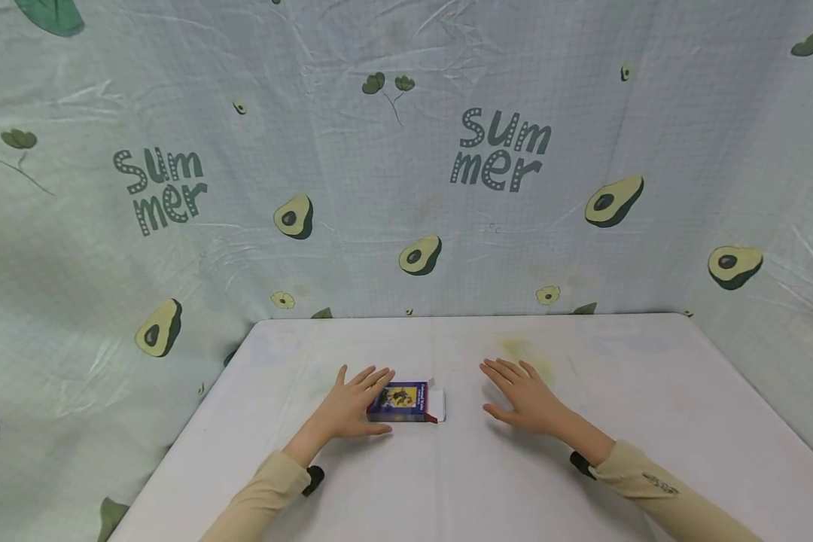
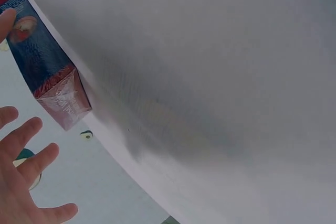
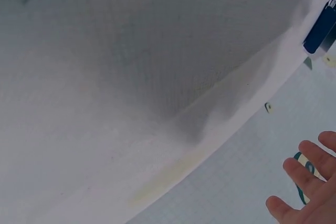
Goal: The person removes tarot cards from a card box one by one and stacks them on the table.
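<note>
A small dark blue and red card box (image 1: 409, 400) with a yellow picture lies on the white table. Its right end has a white flap (image 1: 439, 405) standing out. My left hand (image 1: 348, 405) hovers with spread fingers at the box's left end, partly covering it; whether it touches is unclear. In the left wrist view the box's reddish closed end (image 2: 67, 100) faces the spread fingers (image 2: 39, 163). To the right, apart from the box, my right hand (image 1: 530, 400) is held over the table with straight fingers and holds nothing.
The white table (image 1: 440, 482) has a faint yellowish stain (image 1: 525, 354) behind the right hand. A pale cloth (image 1: 352, 150) printed with avocados and lettering hangs around the back and sides. Dark straps or devices (image 1: 314, 480) sit at both wrists.
</note>
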A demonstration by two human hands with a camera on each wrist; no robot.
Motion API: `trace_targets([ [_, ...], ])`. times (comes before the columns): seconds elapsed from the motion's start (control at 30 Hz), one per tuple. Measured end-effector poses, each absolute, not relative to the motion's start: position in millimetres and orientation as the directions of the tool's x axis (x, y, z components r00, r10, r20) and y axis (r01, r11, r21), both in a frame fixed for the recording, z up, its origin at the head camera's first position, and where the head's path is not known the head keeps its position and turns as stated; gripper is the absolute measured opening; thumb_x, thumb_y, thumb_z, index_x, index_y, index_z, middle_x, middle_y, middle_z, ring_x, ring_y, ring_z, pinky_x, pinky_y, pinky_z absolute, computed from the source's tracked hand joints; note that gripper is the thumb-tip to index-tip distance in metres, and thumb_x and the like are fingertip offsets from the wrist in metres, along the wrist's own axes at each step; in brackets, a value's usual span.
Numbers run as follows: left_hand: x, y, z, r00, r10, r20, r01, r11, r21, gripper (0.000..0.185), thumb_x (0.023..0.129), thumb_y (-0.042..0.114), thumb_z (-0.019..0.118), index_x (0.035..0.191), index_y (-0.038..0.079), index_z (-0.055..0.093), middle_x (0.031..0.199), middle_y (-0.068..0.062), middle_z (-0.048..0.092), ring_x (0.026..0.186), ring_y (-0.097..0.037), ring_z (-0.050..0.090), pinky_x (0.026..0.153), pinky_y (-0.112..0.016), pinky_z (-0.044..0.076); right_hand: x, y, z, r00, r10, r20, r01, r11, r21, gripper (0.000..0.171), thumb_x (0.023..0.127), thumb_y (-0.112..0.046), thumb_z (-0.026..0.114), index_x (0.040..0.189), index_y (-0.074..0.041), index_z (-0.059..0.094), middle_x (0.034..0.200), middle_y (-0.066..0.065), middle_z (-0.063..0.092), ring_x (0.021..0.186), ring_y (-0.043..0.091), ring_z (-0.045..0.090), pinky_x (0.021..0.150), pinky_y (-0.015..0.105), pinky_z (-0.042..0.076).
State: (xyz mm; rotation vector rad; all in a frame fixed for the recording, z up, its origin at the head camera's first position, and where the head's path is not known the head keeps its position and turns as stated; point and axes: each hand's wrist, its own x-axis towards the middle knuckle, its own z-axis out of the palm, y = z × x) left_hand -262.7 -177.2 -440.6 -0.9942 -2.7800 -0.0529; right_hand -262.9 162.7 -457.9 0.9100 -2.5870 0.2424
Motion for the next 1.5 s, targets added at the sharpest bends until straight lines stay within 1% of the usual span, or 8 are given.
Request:
trace_targets([
  [0.13, -266, -176, -443, -0.772, 0.612, 0.168, 0.613, 0.788, -0.056, 0.089, 0.068, 0.06, 0.062, 0.139, 0.014, 0.032, 0.138, -0.005, 0.041, 0.126, -0.03, 0.038, 0.095, -0.066, 0.021, -263, 160, -456, -0.728, -0.554, 0.405, -0.628, 0.775, -0.071, 0.063, 0.082, -0.041, 0.058, 0.133, -0.008, 0.042, 0.133, 0.01, 0.047, 0.122, 0.03, 0.043, 0.096, 0.055, 0.03],
  [0.3, -270, -175, -445, -0.773, 0.613, 0.163, 0.613, 0.788, -0.058, 0.09, 0.067, 0.061, 0.064, 0.137, 0.013, 0.035, 0.135, -0.007, 0.044, 0.124, -0.031, 0.04, 0.094, -0.066, 0.023, -263, 158, -454, -0.732, -0.546, 0.407, -0.628, 0.773, -0.094, 0.063, 0.081, -0.038, 0.06, 0.132, -0.007, 0.042, 0.132, 0.011, 0.047, 0.121, 0.031, 0.044, 0.095, 0.055, 0.031],
  [0.53, -271, -172, -446, -0.772, 0.616, 0.157, 0.615, 0.786, -0.063, 0.089, 0.066, 0.061, 0.064, 0.136, 0.013, 0.037, 0.13, -0.008, 0.049, 0.121, -0.031, 0.043, 0.092, -0.066, 0.024, -265, 157, -455, -0.729, -0.549, 0.408, -0.634, 0.767, -0.101, 0.062, 0.081, -0.037, 0.061, 0.132, -0.006, 0.043, 0.13, 0.012, 0.048, 0.119, 0.031, 0.045, 0.095, 0.054, 0.031],
  [0.67, -272, -170, -447, -0.784, 0.605, 0.139, 0.602, 0.796, -0.065, 0.089, 0.065, 0.061, 0.064, 0.135, 0.013, 0.038, 0.128, -0.007, 0.05, 0.121, -0.029, 0.043, 0.093, -0.066, 0.024, -266, 154, -457, -0.723, -0.557, 0.408, -0.642, 0.76, -0.099, 0.06, 0.081, -0.036, 0.061, 0.13, -0.006, 0.045, 0.128, 0.012, 0.05, 0.117, 0.031, 0.046, 0.093, 0.054, 0.032],
  [0.9, -272, -167, -446, -0.801, 0.59, 0.099, 0.586, 0.808, -0.069, 0.086, 0.066, 0.062, 0.064, 0.133, 0.013, 0.042, 0.123, -0.006, 0.053, 0.118, -0.025, 0.045, 0.095, -0.065, 0.023, -266, 150, -457, -0.732, -0.555, 0.396, -0.636, 0.765, -0.103, 0.06, 0.08, -0.037, 0.061, 0.13, -0.006, 0.045, 0.128, 0.011, 0.05, 0.116, 0.03, 0.047, 0.093, 0.053, 0.033],
  [1.17, -275, -164, -445, -0.785, 0.61, 0.104, 0.603, 0.792, -0.092, 0.08, 0.068, 0.06, 0.063, 0.129, 0.013, 0.047, 0.117, -0.005, 0.056, 0.112, -0.024, 0.048, 0.094, -0.065, 0.024, -266, 148, -456, -0.728, -0.554, 0.405, -0.636, 0.765, -0.097, 0.059, 0.08, -0.037, 0.061, 0.128, -0.006, 0.047, 0.126, 0.01, 0.052, 0.114, 0.029, 0.048, 0.092, 0.051, 0.034],
  [1.5, -275, -160, -444, -0.77, 0.626, 0.122, 0.618, 0.78, -0.099, 0.075, 0.07, 0.059, 0.062, 0.13, 0.017, 0.046, 0.105, -0.004, 0.056, 0.099, -0.022, 0.05, 0.092, -0.065, 0.026, -267, 147, -458, -0.716, -0.561, 0.416, -0.644, 0.761, -0.081, 0.057, 0.08, -0.036, 0.062, 0.127, -0.006, 0.048, 0.124, 0.009, 0.053, 0.113, 0.028, 0.049, 0.09, 0.051, 0.035],
])
